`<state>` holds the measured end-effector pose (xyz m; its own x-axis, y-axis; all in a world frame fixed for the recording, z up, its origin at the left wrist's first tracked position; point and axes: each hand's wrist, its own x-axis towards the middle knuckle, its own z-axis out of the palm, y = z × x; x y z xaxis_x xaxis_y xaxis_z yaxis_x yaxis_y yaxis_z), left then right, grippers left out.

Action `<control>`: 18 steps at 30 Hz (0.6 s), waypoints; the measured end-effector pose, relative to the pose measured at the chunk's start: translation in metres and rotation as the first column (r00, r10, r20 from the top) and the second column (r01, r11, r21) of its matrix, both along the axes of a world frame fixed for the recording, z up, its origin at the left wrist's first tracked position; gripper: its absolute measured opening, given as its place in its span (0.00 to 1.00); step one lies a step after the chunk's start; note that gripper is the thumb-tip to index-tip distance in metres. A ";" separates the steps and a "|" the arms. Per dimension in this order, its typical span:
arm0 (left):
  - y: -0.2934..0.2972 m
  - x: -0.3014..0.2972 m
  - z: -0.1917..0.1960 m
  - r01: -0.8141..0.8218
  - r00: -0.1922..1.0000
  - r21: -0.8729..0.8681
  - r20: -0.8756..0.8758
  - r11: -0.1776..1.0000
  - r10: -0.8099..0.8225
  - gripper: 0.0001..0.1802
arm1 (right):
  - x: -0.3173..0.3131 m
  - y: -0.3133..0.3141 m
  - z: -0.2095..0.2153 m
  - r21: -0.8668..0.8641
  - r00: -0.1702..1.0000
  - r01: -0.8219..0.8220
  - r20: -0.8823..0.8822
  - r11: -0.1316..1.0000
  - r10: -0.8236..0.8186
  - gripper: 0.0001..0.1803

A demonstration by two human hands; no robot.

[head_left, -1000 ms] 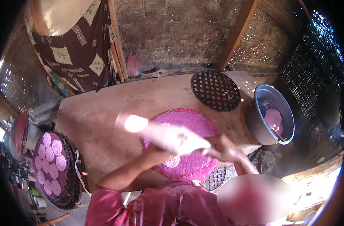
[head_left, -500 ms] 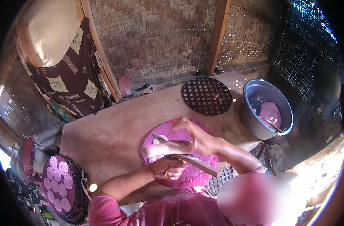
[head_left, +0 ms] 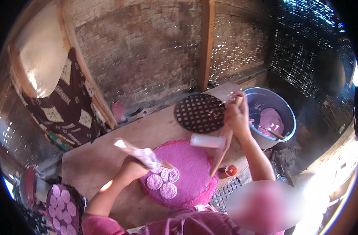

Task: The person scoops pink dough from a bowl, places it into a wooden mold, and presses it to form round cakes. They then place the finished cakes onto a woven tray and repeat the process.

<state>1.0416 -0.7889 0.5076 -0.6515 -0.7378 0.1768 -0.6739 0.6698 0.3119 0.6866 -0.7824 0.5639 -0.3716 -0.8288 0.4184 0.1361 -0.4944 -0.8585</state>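
Left hand (head_left: pixel 133 168): curled around blurred, pale elongated tool (head_left: pixel 141 154)
Right hand (head_left: pixel 237 117): closed around slender brown wooden stick (head_left: pixel 218 159)
Round pale-pink discs (head_left: pixel 168 190): more fully exposed as hands part

Pink shirt (head_left: pixel 169 225), short left sleeve (head_left: pixel 102 224)
We see it a deep, dusky pink with darker creases; the left forearm (head_left: pixel 108 191), left hand (head_left: pixel 133 169) and right hand (head_left: pixel 237 115) are all bare.

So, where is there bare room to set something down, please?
Brown wooden tabletop lies bare between the left hand and the round black lattice tray; it's crowded around the right hand, between that tray and the round grey bucket.
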 end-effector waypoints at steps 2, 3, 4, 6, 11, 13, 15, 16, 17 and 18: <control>-0.003 -0.008 -0.017 0.051 0.798 0.272 -0.589 0.961 0.124 0.15 | -0.033 0.001 -0.009 -0.100 0.949 0.131 0.299 0.986 -0.096 0.13; -0.002 -0.020 -0.026 0.081 0.584 0.599 -0.676 0.797 0.449 0.15 | -0.040 -0.002 -0.016 -0.084 0.871 0.254 0.452 0.964 -0.191 0.13; 0.002 -0.039 -0.035 0.422 0.331 0.504 -0.859 0.754 0.390 0.17 | -0.038 -0.005 -0.027 -0.103 0.775 0.347 0.591 0.932 -0.223 0.13; -0.005 -0.083 -0.040 0.361 0.233 0.266 -0.954 0.894 0.190 0.18 | -0.019 -0.022 -0.051 -0.058 0.671 0.462 0.675 0.885 -0.306 0.05; -0.031 -0.104 -0.003 -0.028 0.155 0.072 -0.985 0.997 0.076 0.18 | -0.035 -0.017 -0.099 0.124 0.974 0.226 -0.007 0.966 -0.227 0.17; -0.036 -0.094 0.005 0.079 0.064 0.157 -0.986 0.984 0.152 0.16 | -0.113 0.003 -0.098 -0.312 0.065 0.724 -0.857 0.615 -0.512 0.15; -0.042 -0.091 0.003 0.020 0.284 0.158 -0.947 0.987 0.146 0.16 | -0.187 0.020 -0.103 -0.106 -0.180 0.937 -0.963 0.332 0.201 0.16; -0.045 -0.097 -0.003 -0.055 0.407 0.104 -0.906 0.993 0.118 0.15 | -0.221 0.020 -0.100 0.181 0.099 0.979 -0.817 0.091 0.568 0.22; -0.049 -0.105 -0.010 -0.178 0.617 -0.088 -0.786 0.980 0.041 0.15 | -0.244 0.025 -0.104 0.294 0.252 0.954 -0.693 -0.055 0.676 0.24; -0.052 -0.114 -0.017 -0.165 0.720 -0.282 -0.689 0.945 -0.080 0.15 | -0.258 0.028 -0.110 0.312 0.304 0.944 -0.706 -0.104 0.640 0.21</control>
<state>0.9279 -0.8406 0.4905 -0.2283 -0.5890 0.7752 -0.3856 0.7858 0.4836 0.4284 -0.7545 0.4539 -0.8427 -0.4699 -0.2627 -0.5338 0.7924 0.2952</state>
